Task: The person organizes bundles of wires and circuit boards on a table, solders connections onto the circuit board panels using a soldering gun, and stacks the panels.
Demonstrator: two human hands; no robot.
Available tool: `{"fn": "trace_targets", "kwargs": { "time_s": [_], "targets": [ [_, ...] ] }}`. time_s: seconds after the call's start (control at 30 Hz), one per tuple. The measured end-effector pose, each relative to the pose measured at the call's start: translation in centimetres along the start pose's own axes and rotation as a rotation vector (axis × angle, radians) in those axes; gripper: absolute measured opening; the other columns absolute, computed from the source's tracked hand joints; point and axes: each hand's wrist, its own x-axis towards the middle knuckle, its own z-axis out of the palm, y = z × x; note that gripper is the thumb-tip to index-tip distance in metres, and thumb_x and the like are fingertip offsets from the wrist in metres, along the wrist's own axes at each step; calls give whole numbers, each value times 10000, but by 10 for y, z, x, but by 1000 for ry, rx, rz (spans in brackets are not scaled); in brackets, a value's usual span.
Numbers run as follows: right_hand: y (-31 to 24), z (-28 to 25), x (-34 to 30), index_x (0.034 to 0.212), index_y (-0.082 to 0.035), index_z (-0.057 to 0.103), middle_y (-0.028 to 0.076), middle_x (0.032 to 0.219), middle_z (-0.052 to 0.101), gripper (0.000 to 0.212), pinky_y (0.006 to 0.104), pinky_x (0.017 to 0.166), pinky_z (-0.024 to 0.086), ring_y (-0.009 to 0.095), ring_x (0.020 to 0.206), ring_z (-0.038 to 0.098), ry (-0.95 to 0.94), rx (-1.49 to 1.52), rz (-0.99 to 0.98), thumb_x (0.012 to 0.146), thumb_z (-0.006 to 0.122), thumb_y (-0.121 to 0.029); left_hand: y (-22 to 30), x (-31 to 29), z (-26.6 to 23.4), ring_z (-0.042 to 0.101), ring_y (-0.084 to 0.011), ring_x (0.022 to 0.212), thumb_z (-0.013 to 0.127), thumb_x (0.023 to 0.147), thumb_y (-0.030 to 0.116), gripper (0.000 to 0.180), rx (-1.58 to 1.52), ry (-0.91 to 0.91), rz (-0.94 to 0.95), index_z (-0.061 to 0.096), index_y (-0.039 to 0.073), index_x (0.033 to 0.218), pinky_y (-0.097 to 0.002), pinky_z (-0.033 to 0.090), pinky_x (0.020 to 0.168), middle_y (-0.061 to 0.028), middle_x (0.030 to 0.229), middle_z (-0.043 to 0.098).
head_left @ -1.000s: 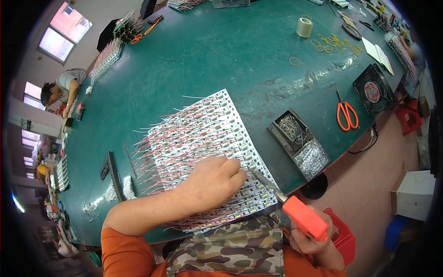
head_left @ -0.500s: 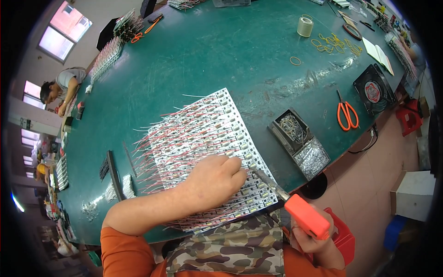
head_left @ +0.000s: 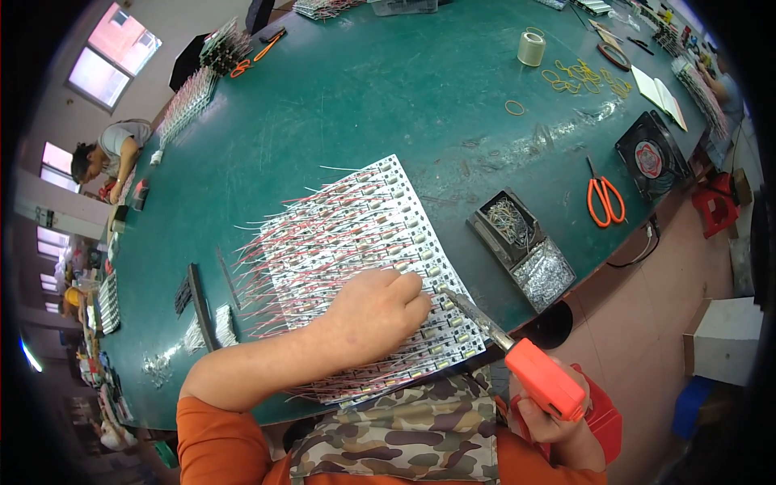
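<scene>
Green tabletop [head_left: 388, 97] fills the head view, with a white circuit-board panel [head_left: 364, 242] bristling with red and white wires lying at its near edge. On it rests the left hand [head_left: 376, 311], fingers curled, pinching something too small to make out. Low and partly cut off, the right hand [head_left: 558, 424] grips an orange soldering iron [head_left: 546, 378] — tip touching the panel beside the left fingertips.

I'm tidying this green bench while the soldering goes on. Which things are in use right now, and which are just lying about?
In use:
left hand pressing on the white circuit panel
right hand gripping the orange soldering iron, tip at the panel

Lying about:
orange scissors
tape roll
rubber bands
small fan
two parts trays
</scene>
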Motion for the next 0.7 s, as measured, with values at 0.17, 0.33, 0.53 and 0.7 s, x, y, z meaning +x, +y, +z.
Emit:
{"fn": "trace_targets", "kwargs": {
  "time_s": [0.17,0.33,0.53,0.7],
  "targets": [
    [-1,-3,-3,1282,82,497,206,1094,651,644,381,651,564,324,755,699,-6,11,20,743,795,-106,3,3,0,609,-279,752,624,763,143,238,21,-19,-5,662,51,979,-414,510,656,-84,830,555],
    [-3,-2,-6,1280,72,510,204,1130,638,634,384,662,564,325,766,696,-4,24,17,743,794,-107,3,-3,5,612,-280,763,637,745,123,247,27,34,-25,667,55,980,-418,511,665,-87,860,579],
    [-2,-5,-21,1253,35,549,202,1216,587,585,380,653,557,325,759,687,7,-105,-54,739,789,-109,10,-5,1,581,-281,776,600,749,123,188,25,175,-41,627,42,917,-423,466,666,-89,825,543],
    [-6,-4,-23,1243,54,542,192,1124,633,579,375,643,555,317,741,688,-14,-85,-13,741,785,-102,18,-11,7,600,-235,818,638,743,116,256,49,172,57,687,78,992,-390,457,756,-49,881,598]
  ]
}}
